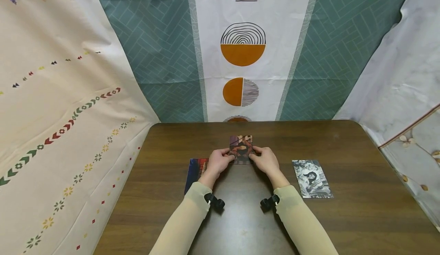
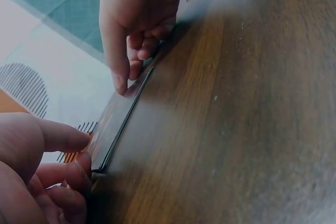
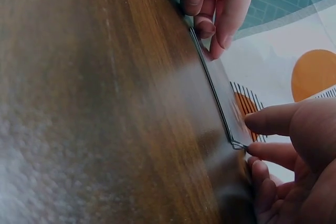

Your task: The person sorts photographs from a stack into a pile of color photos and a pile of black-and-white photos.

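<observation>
At the far middle of the table, a dark picture card (image 1: 241, 147) with reddish and orange figures is held between both hands. My left hand (image 1: 218, 162) pinches its left side, thumb on the face and fingers behind. On the opposite side my right hand (image 1: 266, 160) pinches it the same way. From the left wrist view, the card's dark lower edge (image 2: 126, 121) shows as thin doubled lines close over the wood. The right wrist view shows the same edge (image 3: 210, 85) running between the two hands, with a small gap between layers at the near corner.
A blue and red picture card (image 1: 193, 174) lies left, partly hidden by the left hand and sleeve. On the right lies a black-and-white picture card (image 1: 312, 179). The brown wooden table (image 1: 364, 217) ends at a patterned cloth (image 1: 172, 75) behind it.
</observation>
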Available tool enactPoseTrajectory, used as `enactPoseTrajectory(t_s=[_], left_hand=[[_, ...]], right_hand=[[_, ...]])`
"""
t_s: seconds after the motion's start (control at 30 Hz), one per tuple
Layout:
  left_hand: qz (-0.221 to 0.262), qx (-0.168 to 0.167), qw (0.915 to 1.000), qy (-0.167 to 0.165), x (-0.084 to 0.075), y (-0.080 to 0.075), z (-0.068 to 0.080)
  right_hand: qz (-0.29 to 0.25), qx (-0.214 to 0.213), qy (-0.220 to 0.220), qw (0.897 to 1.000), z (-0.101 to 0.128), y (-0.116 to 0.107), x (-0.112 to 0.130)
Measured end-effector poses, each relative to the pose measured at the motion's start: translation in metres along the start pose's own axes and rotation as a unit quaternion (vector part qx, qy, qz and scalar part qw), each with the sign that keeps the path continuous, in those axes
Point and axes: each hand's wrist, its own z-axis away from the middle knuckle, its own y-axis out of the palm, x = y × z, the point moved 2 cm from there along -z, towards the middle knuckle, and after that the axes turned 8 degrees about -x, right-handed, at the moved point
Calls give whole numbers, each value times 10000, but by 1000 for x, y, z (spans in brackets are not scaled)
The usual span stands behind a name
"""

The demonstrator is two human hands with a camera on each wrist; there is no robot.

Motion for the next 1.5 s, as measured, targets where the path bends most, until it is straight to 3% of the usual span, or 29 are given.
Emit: enactPoseTrajectory(t_s=[0.37,0.67,0.97,1.13,1.33,1.5], left_hand=[[397,-37,9990,-193,0,-1,1],[337,28,9993,-149,0,-1,1],[868,87,9956,-355,3,-3,-1],[1218,70,9917,-404,3,-5,-1],[1257,112,9914,-339,1,-4,-1],[1318,150,9905,-371,-3,-3,2]], right_hand=[[-196,-25,-20,9998,1,-3,1],[-162,-1,0,9999,2,1,-1],[-284,-29,-40,9996,3,-3,-1],[-626,-71,77,9980,4,-5,-1],[-1309,-66,506,9901,6,-5,-6],[-1576,-130,603,9856,7,-5,-6]])
